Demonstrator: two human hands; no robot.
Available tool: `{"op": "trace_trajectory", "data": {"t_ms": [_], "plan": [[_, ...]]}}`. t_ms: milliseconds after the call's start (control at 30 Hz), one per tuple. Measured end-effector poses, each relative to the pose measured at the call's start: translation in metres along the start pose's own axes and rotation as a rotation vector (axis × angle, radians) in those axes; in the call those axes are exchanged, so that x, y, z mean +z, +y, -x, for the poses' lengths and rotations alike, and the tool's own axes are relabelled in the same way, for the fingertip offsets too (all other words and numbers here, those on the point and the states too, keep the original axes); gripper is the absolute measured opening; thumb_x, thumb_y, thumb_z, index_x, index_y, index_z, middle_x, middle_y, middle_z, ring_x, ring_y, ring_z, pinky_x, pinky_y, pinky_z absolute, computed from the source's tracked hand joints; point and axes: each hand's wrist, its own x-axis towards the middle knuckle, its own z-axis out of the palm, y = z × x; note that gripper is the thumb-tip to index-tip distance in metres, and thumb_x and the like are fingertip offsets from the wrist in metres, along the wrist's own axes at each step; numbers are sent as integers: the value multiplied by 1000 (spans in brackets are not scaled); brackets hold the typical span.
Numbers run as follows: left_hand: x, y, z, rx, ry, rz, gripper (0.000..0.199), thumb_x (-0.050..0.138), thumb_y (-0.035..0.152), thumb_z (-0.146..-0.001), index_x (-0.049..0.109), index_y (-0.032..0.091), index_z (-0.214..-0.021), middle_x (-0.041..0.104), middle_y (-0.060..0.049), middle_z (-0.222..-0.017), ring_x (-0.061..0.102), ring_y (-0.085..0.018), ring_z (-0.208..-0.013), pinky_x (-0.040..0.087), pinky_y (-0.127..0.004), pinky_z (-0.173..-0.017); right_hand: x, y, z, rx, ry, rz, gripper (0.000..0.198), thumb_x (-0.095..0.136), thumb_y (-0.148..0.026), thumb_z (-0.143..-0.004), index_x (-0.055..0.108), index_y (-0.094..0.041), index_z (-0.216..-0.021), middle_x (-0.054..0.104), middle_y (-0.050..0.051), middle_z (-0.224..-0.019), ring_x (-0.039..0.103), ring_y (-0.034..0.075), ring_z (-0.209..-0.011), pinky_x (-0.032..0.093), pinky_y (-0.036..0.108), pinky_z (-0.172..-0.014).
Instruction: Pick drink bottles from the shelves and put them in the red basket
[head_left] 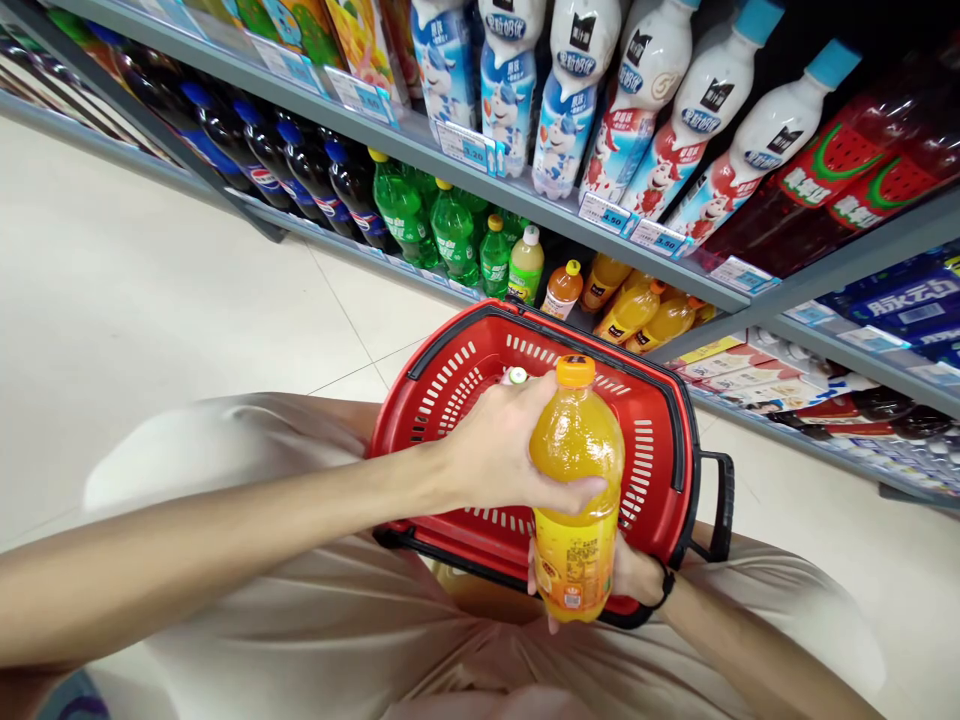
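A large bottle of orange drink (pixel 577 450) with an orange cap stands upright, slightly tilted, over the near right part of a red shopping basket (pixel 390 430). My left hand (pixel 495 445) wraps round its upper part from the left, thumb across the front. Lower down, my right hand (pixel 634 575) supports the bottle from behind and below, its fingers mostly hidden by it. A black band circles my right wrist. Inside the basket, just beyond my left hand, shows a white-and-green bottle cap (pixel 517 375); the rest of that item is hidden.
The basket sits between my knees, its black handle (pixel 721 505) sticking out to the right. Close beyond it, the bottom shelf holds cola bottles (pixel 300 175), green soda bottles (pixel 454 235) and orange juice bottles (pixel 630 310). White milk-drink bottles (pixel 570 90) line the shelf above. Pale tiles (pixel 150 270) cover the floor.
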Motion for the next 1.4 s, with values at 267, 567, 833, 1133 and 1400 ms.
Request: {"op": "trace_trajectory", "data": {"t_ms": [267,567,833,1133,1400], "plan": [[0,0,1,-72,-38,44,69,83,57,-70,65,10,-117,79,-9,-93,76,-24,-75,65,-39,-72,4,0,-1,-6,2,22,86,40,-91,-90,76,-14,-94,77,16,-87,72,30,-77,62,45,-57],[-21,-24,-35,-410,-48,564,55,91,47,-73,72,12,-110,80,-12,-109,78,-25,-94,65,-34,-84,41,-36,13,-193,-29,98,97,43,-100,-78,76,-13,-102,77,13,-80,66,22,-52,46,27,-38],[-26,-41,-53,-593,169,547,58,90,59,-72,78,9,-99,80,-15,-102,74,-20,-79,61,-26,-69,48,-65,29,-232,-30,105,104,49,-99,-74,74,-7,-113,78,14,-78,68,23,-49,30,23,-34],[-19,-40,-56,-605,143,562,60,90,57,-71,77,10,-106,79,-14,-104,76,-25,-89,64,-32,-75,54,-62,32,-258,24,101,104,39,-98,-80,72,-5,-112,76,14,-70,65,23,-46,30,26,-36],[-23,-38,-53,-563,149,518,59,89,58,-73,77,9,-104,79,-15,-103,77,-27,-88,64,-34,-76,56,-62,30,-267,67,106,101,39,-99,-79,75,-7,-102,76,14,-69,64,22,-43,29,26,-35]]}}
